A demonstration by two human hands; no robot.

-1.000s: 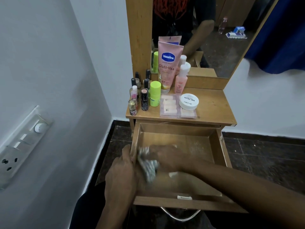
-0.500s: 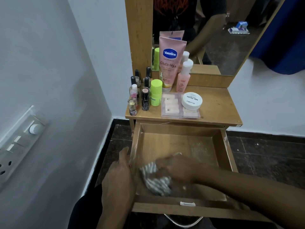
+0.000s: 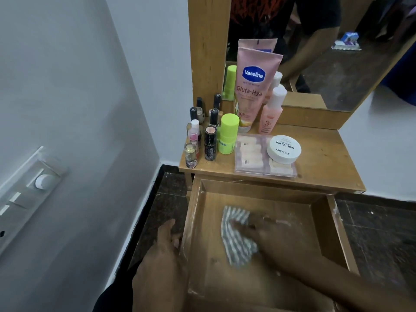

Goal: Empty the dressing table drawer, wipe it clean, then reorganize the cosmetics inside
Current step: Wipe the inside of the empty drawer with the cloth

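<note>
The wooden drawer [image 3: 319, 221] is pulled out and holds no cosmetics. My right hand [image 3: 263, 233] presses a grey-and-white striped cloth [image 3: 237, 237] flat on the drawer floor, left of centre. My left hand [image 3: 164, 257] grips the drawer's left wall. The cosmetics stand on the table top [image 3: 322, 158]: a pink Vaseline tube [image 3: 254, 86], a pink bottle [image 3: 271, 113], a green stick [image 3: 228, 134], several nail polish bottles [image 3: 195, 136], a white round jar [image 3: 284, 148] and a clear flat case [image 3: 254, 158].
A mirror [image 3: 315, 52] rises behind the table and reflects a person's torso and arm. A grey wall with a switch panel [image 3: 29, 192] is close on the left. Dark tiled floor [image 3: 378, 221] surrounds the table.
My right hand has swept the cloth from the drawer's near-left part farther back toward the middle. My left hand stays on the left wall.
</note>
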